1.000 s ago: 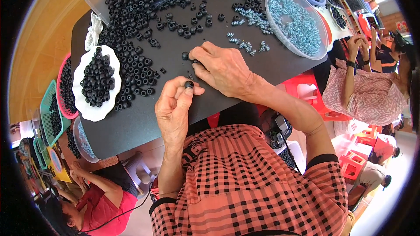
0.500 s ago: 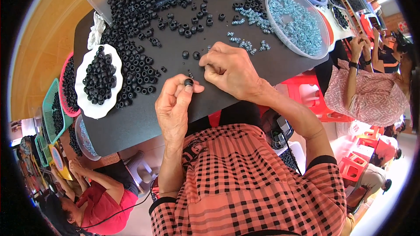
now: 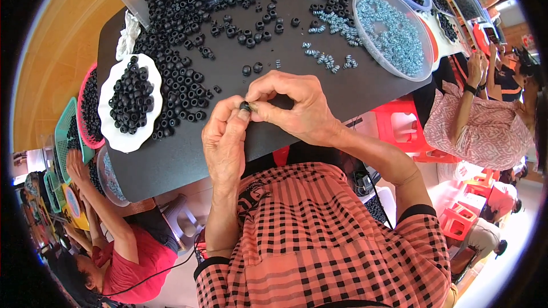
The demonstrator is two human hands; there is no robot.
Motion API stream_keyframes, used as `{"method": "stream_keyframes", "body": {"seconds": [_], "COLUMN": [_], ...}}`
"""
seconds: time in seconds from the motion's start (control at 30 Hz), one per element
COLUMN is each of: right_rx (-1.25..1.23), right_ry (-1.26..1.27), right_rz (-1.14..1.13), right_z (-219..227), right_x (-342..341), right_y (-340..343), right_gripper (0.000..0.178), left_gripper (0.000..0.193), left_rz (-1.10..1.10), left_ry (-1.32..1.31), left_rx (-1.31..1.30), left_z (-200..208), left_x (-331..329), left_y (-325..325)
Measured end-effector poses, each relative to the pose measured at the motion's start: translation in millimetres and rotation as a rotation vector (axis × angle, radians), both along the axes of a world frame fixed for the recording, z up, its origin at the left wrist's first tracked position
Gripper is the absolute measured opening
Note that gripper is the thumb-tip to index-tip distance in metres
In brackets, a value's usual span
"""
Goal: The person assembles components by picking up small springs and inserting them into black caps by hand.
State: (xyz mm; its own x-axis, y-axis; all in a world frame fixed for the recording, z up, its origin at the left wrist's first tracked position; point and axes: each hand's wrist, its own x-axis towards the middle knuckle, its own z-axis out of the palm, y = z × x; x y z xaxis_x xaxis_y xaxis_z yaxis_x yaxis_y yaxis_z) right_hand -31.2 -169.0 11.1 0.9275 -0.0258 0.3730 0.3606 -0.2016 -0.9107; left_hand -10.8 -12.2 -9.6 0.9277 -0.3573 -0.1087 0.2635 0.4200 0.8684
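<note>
A black, round, hollow plastic piece (image 3: 245, 105) is pinched between the thumb and fingers of my left hand (image 3: 221, 142), above the front of the dark table. My right hand (image 3: 305, 105) meets it from the right, thumb and forefinger closed at the piece; whatever they hold is hidden. Just beyond my hands lie two loose black pieces (image 3: 252, 69) and a small metal spring (image 3: 278, 63). More springs (image 3: 322, 59) are scattered farther right, near a round clear tub (image 3: 420, 74) full of them.
A large heap of black pieces (image 3: 188, 5) covers the table's far left. Left of it stands a scalloped white plate (image 3: 128, 144) piled with them. Baskets (image 3: 67, 159) sit beyond the left edge. A person in red (image 3: 137, 256) sits at left, others at right near red stools (image 3: 397, 128).
My right hand has moved left and come down to the black piece in my left hand. At left, the person in red has stretched an arm toward the green basket.
</note>
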Motion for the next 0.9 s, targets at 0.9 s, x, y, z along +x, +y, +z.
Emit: {"method": "stream_keyframes", "body": {"seconds": [0.9], "right_rx": [-0.252], "right_ry": [-0.034], "right_rz": [-0.039], "right_z": [-15.8], "right_x": [-26.3], "right_y": [-20.0], "right_gripper": [0.017], "left_gripper": [0.018], "left_rz": [-0.083], "left_ry": [-0.144], "left_rx": [0.12], "left_z": [12.9], "left_x": [-7.9], "left_y": [17.5]}}
